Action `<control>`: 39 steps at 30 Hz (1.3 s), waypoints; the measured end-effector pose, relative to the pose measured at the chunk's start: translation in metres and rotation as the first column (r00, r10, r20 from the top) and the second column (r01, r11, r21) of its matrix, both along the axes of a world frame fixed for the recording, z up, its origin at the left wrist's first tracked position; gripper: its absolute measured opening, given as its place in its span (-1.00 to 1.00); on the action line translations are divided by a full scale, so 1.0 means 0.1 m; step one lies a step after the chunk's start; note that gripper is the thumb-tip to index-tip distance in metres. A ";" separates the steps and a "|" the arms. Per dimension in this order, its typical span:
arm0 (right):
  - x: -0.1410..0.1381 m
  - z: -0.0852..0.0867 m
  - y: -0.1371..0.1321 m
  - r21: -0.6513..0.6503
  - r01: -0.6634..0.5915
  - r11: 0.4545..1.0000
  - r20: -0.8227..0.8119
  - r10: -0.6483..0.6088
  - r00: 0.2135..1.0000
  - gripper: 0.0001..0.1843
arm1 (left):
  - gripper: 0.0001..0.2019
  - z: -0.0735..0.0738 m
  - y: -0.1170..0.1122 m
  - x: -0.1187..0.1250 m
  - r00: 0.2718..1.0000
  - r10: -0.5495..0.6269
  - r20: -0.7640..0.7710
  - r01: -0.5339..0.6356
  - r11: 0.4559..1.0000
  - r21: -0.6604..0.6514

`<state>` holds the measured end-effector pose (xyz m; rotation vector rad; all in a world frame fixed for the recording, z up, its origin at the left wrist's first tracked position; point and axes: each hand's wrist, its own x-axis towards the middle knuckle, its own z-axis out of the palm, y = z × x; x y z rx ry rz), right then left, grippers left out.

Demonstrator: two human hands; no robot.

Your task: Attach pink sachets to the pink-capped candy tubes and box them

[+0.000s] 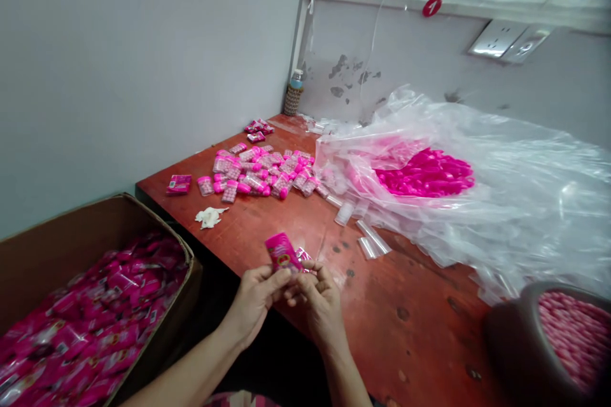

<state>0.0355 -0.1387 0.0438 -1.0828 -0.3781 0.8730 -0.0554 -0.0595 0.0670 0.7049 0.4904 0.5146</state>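
In front of me, over the table's near edge, I hold a small pink printed packet (281,249) tilted up. My left hand (258,296) pinches its lower left side between thumb and fingers. My right hand (321,302) is closed at its lower right corner, thumb and fingertips together there. Just behind the right fingers shows a second shiny pink packet (302,254), partly hidden. Past my hands lies a heap of small clear boxes with pink caps and pink beads inside (260,172).
A cardboard box (188,254) of pink packets stands left, below the red table (382,305). To the right, a plastic bag (520,184) holds pink caps (429,172). Clear tubes (375,238) lie before it. A dark bowl (513,331) holds pink beads. Crumpled tissue (210,217) lies left.
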 end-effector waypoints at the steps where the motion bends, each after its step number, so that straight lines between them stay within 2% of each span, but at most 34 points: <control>1: 0.01 0.01 0.00 -0.007 -0.005 1.000 0.012 0.005 1.000 -0.70 | -0.84 0.03 0.05 -0.11 0.993 0.117 0.004 -0.117 0.993 0.018; 3: 0.08 0.03 -0.02 -0.034 0.023 0.999 0.039 -0.022 0.999 -0.70 | -0.74 0.08 0.17 -0.32 0.931 0.362 0.050 -0.365 0.929 0.066; 4: 0.12 0.04 -0.05 -0.052 0.049 0.997 0.055 -0.046 0.997 -0.71 | -0.65 0.09 0.23 -0.40 0.895 0.439 0.080 -0.445 0.890 0.100; 5: 0.17 0.04 -0.08 -0.072 0.075 0.995 0.074 -0.070 0.995 -0.72 | -0.59 0.09 0.29 -0.45 0.875 0.476 0.090 -0.484 0.862 0.152; 6: 0.23 0.03 -0.12 -0.090 0.104 0.990 0.095 -0.096 0.991 -0.73 | -0.57 0.08 0.32 -0.47 0.882 0.466 0.063 -0.467 0.853 0.233; 7: 0.27 0.03 -0.15 -0.107 0.133 0.985 0.119 -0.120 0.986 -0.74 | -0.58 0.05 0.35 -0.44 0.903 0.430 0.006 -0.407 0.850 0.336; 9: 0.34 0.02 -0.22 -0.145 0.180 0.973 0.166 -0.155 0.974 -0.77 | -0.64 -0.03 0.35 -0.27 0.940 0.305 -0.155 -0.177 0.821 0.542; 11: 0.36 0.00 -0.28 -0.181 0.202 0.962 0.200 -0.166 0.966 -0.76 | -0.63 -0.14 0.31 -0.02 0.949 0.205 -0.238 0.012 0.733 0.680; 13: 0.35 -0.02 -0.33 -0.209 0.195 0.958 0.201 -0.153 0.967 -0.74 | -0.66 -0.26 0.28 0.21 0.949 0.153 -0.277 0.123 0.629 0.768; 16: 0.31 -0.06 -0.36 -0.238 0.170 0.956 0.171 -0.130 0.977 -0.73 | -0.77 -0.44 0.27 0.41 0.936 0.134 -0.324 0.222 0.488 0.844; 18: 0.30 -0.09 -0.36 -0.250 0.163 0.954 0.177 -0.121 0.977 -0.73 | -0.81 -0.53 0.28 0.43 0.932 0.147 -0.332 0.243 0.427 0.871; 20: 0.31 -0.13 -0.33 -0.258 0.175 0.950 0.219 -0.119 0.968 -0.74 | -0.81 -0.57 0.29 0.42 0.930 0.161 -0.330 0.248 0.390 0.887; 22: 0.32 -0.18 -0.26 -0.251 0.219 0.943 0.283 -0.144 0.948 -0.75 | -0.80 -0.56 0.28 0.41 0.934 0.162 -0.318 0.234 0.393 0.889; 23: 0.33 -0.20 -0.21 -0.240 0.249 0.938 0.315 -0.167 0.934 -0.74 | -0.79 -0.54 0.27 0.40 0.939 0.157 -0.306 0.218 0.416 0.883; 25: 0.34 -0.21 -0.11 -0.204 0.281 0.938 0.341 -0.201 0.918 -0.67 | -0.78 -0.48 0.24 0.40 0.951 0.143 -0.273 0.171 0.494 0.853; 30: 0.40 -0.13 0.04 -0.157 0.187 0.970 0.253 -0.143 0.957 -0.67 | -0.68 -0.30 0.16 0.35 0.964 0.184 -0.193 0.018 0.678 0.735; 31: 0.43 -0.11 0.05 -0.157 0.174 0.972 0.248 -0.131 0.960 -0.68 | -0.65 -0.28 0.17 0.34 0.960 0.191 -0.206 0.007 0.716 0.698; 33: 0.48 -0.08 0.06 -0.177 0.113 0.978 0.249 -0.067 0.966 -0.66 | -0.70 -0.27 0.21 0.32 0.956 0.133 -0.263 0.068 0.770 0.635; 35: 0.53 -0.06 0.07 -0.216 0.023 0.976 0.274 0.038 0.961 -0.66 | -0.82 -0.29 0.27 0.31 0.945 0.022 -0.327 0.193 0.768 0.610; 36: 0.56 -0.06 0.09 -0.234 -0.017 0.972 0.296 0.088 0.951 -0.67 | -0.80 -0.31 0.30 0.31 0.936 -0.017 -0.351 0.242 0.755 0.609; 37: 0.59 -0.05 0.12 -0.252 -0.051 0.966 0.326 0.135 0.936 -0.68 | -0.76 -0.34 0.33 0.32 0.928 -0.028 -0.371 0.265 0.750 0.606; 39: 0.66 -0.02 0.21 -0.295 -0.084 0.952 0.423 0.209 0.881 -0.72 | -0.73 -0.38 0.37 0.33 0.922 0.001 -0.387 0.239 0.785 0.572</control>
